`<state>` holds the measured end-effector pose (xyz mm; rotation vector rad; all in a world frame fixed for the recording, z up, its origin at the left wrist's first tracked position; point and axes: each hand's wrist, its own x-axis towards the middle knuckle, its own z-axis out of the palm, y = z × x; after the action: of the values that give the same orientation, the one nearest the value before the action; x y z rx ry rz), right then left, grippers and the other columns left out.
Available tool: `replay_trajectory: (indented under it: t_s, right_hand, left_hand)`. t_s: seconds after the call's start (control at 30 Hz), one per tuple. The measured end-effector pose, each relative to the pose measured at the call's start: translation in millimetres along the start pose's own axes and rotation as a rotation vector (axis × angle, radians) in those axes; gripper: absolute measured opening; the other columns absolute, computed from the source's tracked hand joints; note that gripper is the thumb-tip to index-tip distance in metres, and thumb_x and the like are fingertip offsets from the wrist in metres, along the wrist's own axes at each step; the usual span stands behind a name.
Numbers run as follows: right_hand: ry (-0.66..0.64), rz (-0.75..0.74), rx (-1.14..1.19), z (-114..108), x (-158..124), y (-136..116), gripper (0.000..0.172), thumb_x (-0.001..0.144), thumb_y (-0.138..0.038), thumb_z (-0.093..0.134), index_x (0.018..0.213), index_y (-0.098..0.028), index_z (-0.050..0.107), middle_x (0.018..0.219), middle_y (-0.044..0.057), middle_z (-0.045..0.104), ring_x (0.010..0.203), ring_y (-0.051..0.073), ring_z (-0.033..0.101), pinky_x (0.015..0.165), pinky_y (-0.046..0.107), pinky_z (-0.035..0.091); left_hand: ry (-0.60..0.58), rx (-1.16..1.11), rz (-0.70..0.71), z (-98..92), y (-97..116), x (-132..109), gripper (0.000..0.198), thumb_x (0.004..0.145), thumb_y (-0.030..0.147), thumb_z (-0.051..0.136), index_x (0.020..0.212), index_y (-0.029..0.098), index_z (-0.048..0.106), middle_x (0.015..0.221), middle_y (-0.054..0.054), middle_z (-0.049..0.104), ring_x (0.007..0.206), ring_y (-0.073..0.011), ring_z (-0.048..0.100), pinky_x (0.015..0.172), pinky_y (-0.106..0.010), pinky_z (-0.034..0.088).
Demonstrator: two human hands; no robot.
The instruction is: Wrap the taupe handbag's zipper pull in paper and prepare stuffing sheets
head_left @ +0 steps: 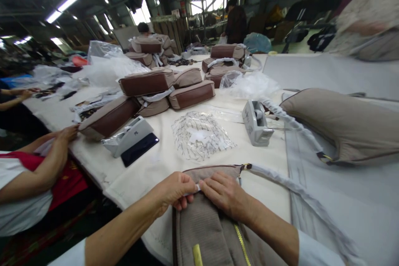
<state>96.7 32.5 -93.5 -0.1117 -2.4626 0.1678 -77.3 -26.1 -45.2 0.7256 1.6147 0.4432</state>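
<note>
The grey-brown bag (pixel 199 224) lies at the near edge of the worktop (pixel 162 176), its lower part running out of view. The left hand (pixel 179 191) is pinched closed, thumb against forefinger, on a small white strip (pixel 197 188) across the upper part of the bag. The right hand (pixel 226 194) lies over the bag with its fingers bent together, fingertips beside the strip; whether it grips anything under them cannot be told. A yellow zipper (pixel 241 243) shows below the right forearm. From the bag's upper corner, a white-wrapped strap (pixel 289 183) runs toward the near right corner of the worktop.

Farther from the near edge lies a clear packet (pixel 202 135) of looped, dark-marked material, with a grey tape dispenser (pixel 258 124) to its right. Another dispenser (pixel 132 135) stands toward the left edge, just beside a dark flat slab (pixel 140 149). At that edge, a co-worker's hand (pixel 69 133) touches a brown-based bag (pixel 109 118). A larger bag (pixel 346 120) lies along the right side.
</note>
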Motion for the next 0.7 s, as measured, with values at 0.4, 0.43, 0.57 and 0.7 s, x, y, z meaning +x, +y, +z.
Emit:
replay_trajectory:
  t_s: [0.4, 0.43, 0.57, 0.7]
  right_hand:
    - [0.189, 1.708, 0.137, -108, -60, 198, 0.017, 0.084, -0.028, 0.056, 0.083, -0.012, 0.063, 0.080, 0.003, 0.062, 0.072, 0.015, 0.058, 0.066, 0.029, 0.047]
    - [0.155, 1.788, 0.179, -105, -61, 207, 0.018, 0.085, -0.029, 0.056, 0.086, -0.012, 0.061, 0.082, 0.003, 0.061, 0.071, 0.013, 0.058, 0.064, 0.029, 0.048]
    - [0.099, 1.968, 0.326, -93, -57, 223, 0.019, 0.088, -0.031, 0.055, 0.093, -0.013, 0.058, 0.087, 0.002, 0.060, 0.071, 0.011, 0.058, 0.063, 0.028, 0.050]
    - [0.190, 1.949, 0.434, -110, -52, 221, 0.018, 0.088, -0.029, 0.055, 0.097, -0.013, 0.057, 0.086, 0.001, 0.059, 0.066, 0.010, 0.056, 0.058, 0.024, 0.049]
  left_hand:
    - [0.041, -0.129, 0.082, 5.0, -25, 13, 0.030, 0.063, 0.045, 0.058, 0.061, 0.017, 0.046, 0.047, 0.005, 0.051, 0.034, -0.0044, 0.040, 0.036, -0.015, 0.026]
    - [0.043, -0.139, 0.082, 4.9, -26, 13, 0.030, 0.063, 0.045, 0.058, 0.061, 0.017, 0.046, 0.047, 0.005, 0.051, 0.035, -0.0044, 0.040, 0.036, -0.015, 0.026]
    - [0.042, -0.157, 0.082, 4.6, -28, 13, 0.030, 0.063, 0.044, 0.057, 0.061, 0.017, 0.046, 0.048, 0.005, 0.052, 0.035, -0.0045, 0.041, 0.036, -0.015, 0.026]
    - [0.052, -0.169, 0.087, 5.2, -28, 11, 0.030, 0.064, 0.045, 0.056, 0.062, 0.017, 0.045, 0.048, 0.005, 0.052, 0.035, -0.0046, 0.040, 0.037, -0.015, 0.025]
